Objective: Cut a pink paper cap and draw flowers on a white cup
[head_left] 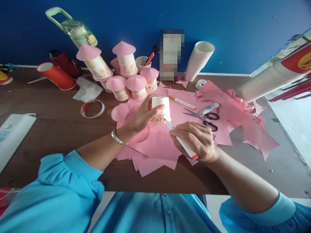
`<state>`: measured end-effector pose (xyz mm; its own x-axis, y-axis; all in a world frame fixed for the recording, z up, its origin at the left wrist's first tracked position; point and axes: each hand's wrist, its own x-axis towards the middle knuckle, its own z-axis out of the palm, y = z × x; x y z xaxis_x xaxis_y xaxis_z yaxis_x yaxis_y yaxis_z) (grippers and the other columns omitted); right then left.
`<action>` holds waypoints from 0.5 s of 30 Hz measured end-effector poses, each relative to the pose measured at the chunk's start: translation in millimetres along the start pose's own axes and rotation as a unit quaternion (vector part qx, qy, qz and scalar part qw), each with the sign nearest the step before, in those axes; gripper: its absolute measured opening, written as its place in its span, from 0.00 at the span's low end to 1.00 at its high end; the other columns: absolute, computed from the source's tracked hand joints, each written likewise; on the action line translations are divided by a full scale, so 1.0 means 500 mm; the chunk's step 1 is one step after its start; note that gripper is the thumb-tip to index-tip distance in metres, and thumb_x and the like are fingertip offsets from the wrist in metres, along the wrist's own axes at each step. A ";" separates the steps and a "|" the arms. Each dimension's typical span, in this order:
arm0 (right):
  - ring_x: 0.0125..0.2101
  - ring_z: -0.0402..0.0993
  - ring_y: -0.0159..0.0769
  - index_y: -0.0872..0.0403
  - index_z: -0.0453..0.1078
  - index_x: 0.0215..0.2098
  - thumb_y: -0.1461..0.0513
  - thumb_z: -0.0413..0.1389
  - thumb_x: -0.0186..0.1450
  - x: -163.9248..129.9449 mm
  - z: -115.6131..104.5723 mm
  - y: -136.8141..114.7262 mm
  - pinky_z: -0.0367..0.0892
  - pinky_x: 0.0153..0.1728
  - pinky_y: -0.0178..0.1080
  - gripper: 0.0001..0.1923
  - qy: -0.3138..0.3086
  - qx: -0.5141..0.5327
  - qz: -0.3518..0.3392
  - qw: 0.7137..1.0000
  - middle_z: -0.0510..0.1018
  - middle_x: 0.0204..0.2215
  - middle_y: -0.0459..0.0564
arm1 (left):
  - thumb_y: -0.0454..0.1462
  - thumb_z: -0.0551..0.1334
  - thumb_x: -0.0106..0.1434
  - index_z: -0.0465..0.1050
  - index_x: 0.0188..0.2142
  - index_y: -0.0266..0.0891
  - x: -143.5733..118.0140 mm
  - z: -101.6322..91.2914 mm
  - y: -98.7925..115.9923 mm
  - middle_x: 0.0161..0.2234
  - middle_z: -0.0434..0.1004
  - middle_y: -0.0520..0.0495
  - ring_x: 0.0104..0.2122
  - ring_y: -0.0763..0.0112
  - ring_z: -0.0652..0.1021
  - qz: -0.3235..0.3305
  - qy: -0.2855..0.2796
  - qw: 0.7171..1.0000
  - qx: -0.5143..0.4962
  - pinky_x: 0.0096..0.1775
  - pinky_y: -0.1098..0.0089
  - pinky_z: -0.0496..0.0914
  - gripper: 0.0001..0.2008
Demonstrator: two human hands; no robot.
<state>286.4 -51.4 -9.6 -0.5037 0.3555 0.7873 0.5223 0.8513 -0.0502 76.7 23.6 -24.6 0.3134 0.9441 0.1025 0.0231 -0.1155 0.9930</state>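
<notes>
Wrapped around a white paper cup [163,110], my left hand [148,113] holds it upside down over the pink paper [160,142]. Red flower-like marks run along the cup's lower part. My right hand [196,139] grips a white marker [183,145] with an orange-red end, its tip at the cup's lower edge. Behind the cup lies a second marker [183,103]. Open scissors [206,119] with black handles rest right of the cup, by a clear tube [209,109]. Small decorated cups with pink cone tops [136,84] stand behind my left hand.
Taller cone-topped cups [126,60] and a green bottle [77,32] stand by the blue wall. Stacked white cups [199,60] are at the back right, with another stack [267,79] beyond the pink scraps [243,119]. On the left are a tape roll [92,109] and a power strip [14,136].
</notes>
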 end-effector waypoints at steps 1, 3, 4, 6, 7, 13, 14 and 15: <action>0.29 0.78 0.35 0.58 0.73 0.47 0.72 0.62 0.67 0.001 -0.001 0.000 0.76 0.29 0.39 0.11 0.001 0.001 0.001 1.000 0.80 0.32 0.50 | 0.49 0.64 0.69 0.68 0.44 0.42 0.000 0.000 0.001 0.42 0.74 0.46 0.43 0.60 0.76 -0.001 -0.004 1.000 -0.002 0.42 0.60 0.74 0.14; 0.28 0.78 0.35 0.58 0.73 0.46 0.72 0.62 0.67 0.004 -0.002 0.000 0.76 0.29 0.39 0.11 0.009 0.001 0.001 1.000 0.80 0.32 0.50 | 0.48 0.64 0.69 0.68 0.44 0.43 -0.001 -0.001 0.000 0.42 0.74 0.46 0.44 0.59 0.76 0.003 -0.007 1.000 -0.008 0.43 0.60 0.74 0.14; 0.28 0.78 0.35 0.57 0.73 0.46 0.72 0.62 0.67 0.005 -0.003 -0.001 0.76 0.29 0.39 0.10 0.013 0.000 0.001 1.000 0.80 0.32 0.49 | 0.48 0.65 0.69 0.69 0.44 0.43 -0.001 -0.001 -0.001 0.42 0.74 0.46 0.44 0.59 0.76 0.006 -0.007 1.000 -0.013 0.44 0.60 0.73 0.14; 0.27 0.77 0.35 0.56 0.73 0.45 0.71 0.62 0.67 0.009 -0.004 -0.002 0.75 0.28 0.38 0.10 0.023 -0.005 0.001 1.000 0.79 0.31 0.49 | 0.49 0.65 0.69 0.70 0.45 0.43 -0.001 -0.001 -0.005 0.44 0.75 0.46 0.46 0.57 0.76 0.011 -0.002 1.000 -0.024 0.45 0.59 0.73 0.14; 0.26 0.77 0.34 0.55 0.73 0.45 0.71 0.61 0.67 0.010 -0.005 -0.003 0.75 0.28 0.38 0.10 0.028 -0.009 0.002 1.000 0.79 0.30 0.48 | 0.49 0.66 0.68 0.71 0.46 0.43 0.000 -0.001 -0.007 0.45 0.76 0.45 0.47 0.56 0.77 0.011 0.002 0.999 -0.032 0.46 0.59 0.73 0.14; 0.27 0.76 0.33 0.50 0.72 0.47 0.70 0.61 0.68 0.012 -0.004 -0.002 0.76 0.29 0.37 0.12 0.050 -0.027 0.037 0.998 0.78 0.31 0.45 | 0.48 0.64 0.69 0.75 0.48 0.45 0.009 0.000 -0.010 0.51 0.79 0.43 0.57 0.51 0.77 -0.008 0.000 0.992 -0.126 0.54 0.55 0.76 0.13; 0.27 0.77 0.33 0.50 0.72 0.48 0.70 0.60 0.68 0.013 -0.003 -0.002 0.77 0.29 0.37 0.13 0.053 -0.028 0.042 0.997 0.78 0.31 0.45 | 0.47 0.63 0.69 0.75 0.47 0.45 0.011 -0.002 -0.012 0.51 0.80 0.42 0.58 0.50 0.76 -0.017 -0.004 0.989 -0.144 0.54 0.53 0.76 0.13; 0.27 0.77 0.33 0.49 0.72 0.48 0.70 0.60 0.68 0.013 -0.003 -0.002 0.77 0.29 0.37 0.13 0.057 -0.027 0.046 0.997 0.78 0.31 0.45 | 0.47 0.62 0.70 0.75 0.46 0.45 0.012 -0.005 -0.015 0.51 0.81 0.42 0.60 0.49 0.76 -0.028 -0.007 0.987 -0.160 0.54 0.51 0.77 0.12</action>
<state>283.7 -50.3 -3.6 -0.3720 0.3827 0.8457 0.6013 0.7934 -0.0946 76.1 31.0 -31.2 0.3343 0.9412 0.0479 -0.2599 0.0432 0.9647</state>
